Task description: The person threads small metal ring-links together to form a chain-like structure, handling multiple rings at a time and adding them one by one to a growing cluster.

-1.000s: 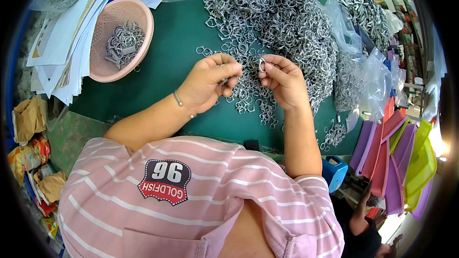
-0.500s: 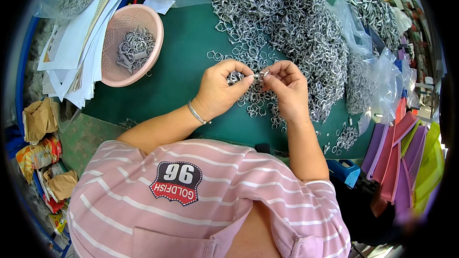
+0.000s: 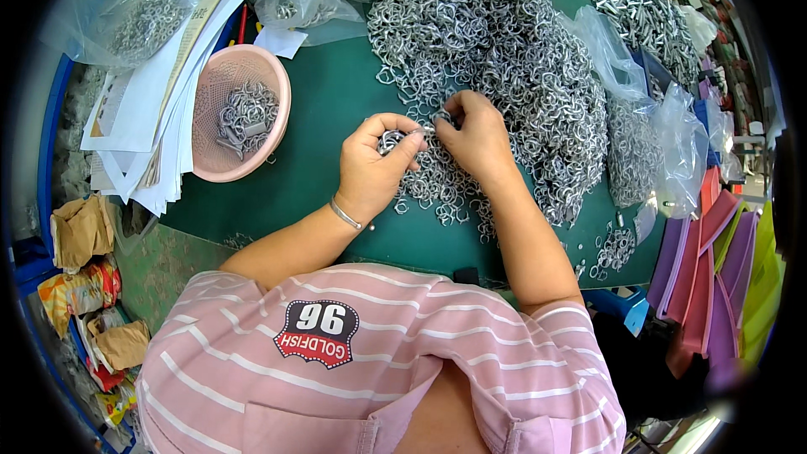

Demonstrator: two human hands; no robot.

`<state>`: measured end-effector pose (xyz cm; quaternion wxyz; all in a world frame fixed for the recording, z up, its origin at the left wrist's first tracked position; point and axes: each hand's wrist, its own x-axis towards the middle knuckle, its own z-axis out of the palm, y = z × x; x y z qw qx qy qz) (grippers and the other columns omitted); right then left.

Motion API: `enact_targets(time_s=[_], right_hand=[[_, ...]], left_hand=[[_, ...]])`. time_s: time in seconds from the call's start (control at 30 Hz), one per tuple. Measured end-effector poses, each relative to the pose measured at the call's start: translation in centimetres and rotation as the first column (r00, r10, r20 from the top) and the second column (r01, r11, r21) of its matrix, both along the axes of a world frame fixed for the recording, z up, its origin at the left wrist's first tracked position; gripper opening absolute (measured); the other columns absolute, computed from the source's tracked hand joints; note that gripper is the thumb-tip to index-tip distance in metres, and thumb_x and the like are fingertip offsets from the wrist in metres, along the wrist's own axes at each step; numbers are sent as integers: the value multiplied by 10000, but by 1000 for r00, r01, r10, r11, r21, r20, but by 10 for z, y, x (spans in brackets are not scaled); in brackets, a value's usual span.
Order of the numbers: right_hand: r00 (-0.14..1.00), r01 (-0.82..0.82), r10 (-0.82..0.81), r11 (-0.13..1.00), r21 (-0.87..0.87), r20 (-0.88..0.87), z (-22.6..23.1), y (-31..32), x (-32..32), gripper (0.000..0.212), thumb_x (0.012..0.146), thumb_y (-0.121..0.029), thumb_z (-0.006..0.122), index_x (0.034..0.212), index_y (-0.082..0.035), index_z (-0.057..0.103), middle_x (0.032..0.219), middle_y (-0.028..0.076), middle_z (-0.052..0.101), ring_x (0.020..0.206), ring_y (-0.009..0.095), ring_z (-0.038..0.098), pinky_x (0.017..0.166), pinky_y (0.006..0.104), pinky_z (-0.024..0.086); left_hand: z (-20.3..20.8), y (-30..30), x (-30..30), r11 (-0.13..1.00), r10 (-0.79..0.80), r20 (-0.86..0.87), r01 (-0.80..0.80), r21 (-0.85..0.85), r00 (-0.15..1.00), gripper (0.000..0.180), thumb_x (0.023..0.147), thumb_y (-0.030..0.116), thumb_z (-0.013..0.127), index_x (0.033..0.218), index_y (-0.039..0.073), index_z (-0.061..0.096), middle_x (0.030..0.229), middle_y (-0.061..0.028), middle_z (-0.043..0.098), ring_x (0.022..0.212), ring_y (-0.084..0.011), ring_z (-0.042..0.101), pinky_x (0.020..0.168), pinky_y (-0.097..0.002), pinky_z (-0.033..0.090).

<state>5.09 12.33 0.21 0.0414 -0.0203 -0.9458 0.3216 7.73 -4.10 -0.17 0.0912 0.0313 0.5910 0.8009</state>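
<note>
Pretty clearly a workshop for small metal parts, not somebody's living room lol. The green worktable (image 3: 324, 76) has a massive heap of metal rings (image 3: 530, 67) on it, plus a pile of stubby metal pieces (image 3: 635, 8), clear bags (image 3: 635, 151) full of rings, and a pink plastic basket (image 3: 285, 113) holding even more hardware.

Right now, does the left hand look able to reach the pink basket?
Probably yes: I see only green table between the left hand and the basket. However, the hand seems to hold rings, so it may not be free to grasp more.
</note>
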Motion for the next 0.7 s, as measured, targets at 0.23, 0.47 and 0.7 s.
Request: enact_targets(time_s=[0.23,0.47,0.7], right_hand=[[987,92,22,734,-673,159,14,16,25,233,760,13,664,992,6,649,768,-15,580,705,56,525,642,198,451],[985,130,13,612,-780,174,20,29,45,181,793,34,650,974,24,654,863,57,655,771,96,602,688,199,485],[989,114,11,568,-815,145,11,44,55,193,798,75,621,991,56,619,874,121,673,822,159,655,724,239,538]], left_hand=[[1,0,2,999,-11,45,9,47,999,126,835,-15,608,949,-24,554,941,-107,599,758,-123,607,607,-222,517],[0,0,3,999,-36,-38,36,5,999,103,819,-33,622,911,-17,579,930,-84,592,720,-109,585,590,-208,505],[2,1,7,995,-92,-8,91,-42,996,124,814,1,657,922,3,595,884,-44,609,661,-60,551,530,-182,463]])
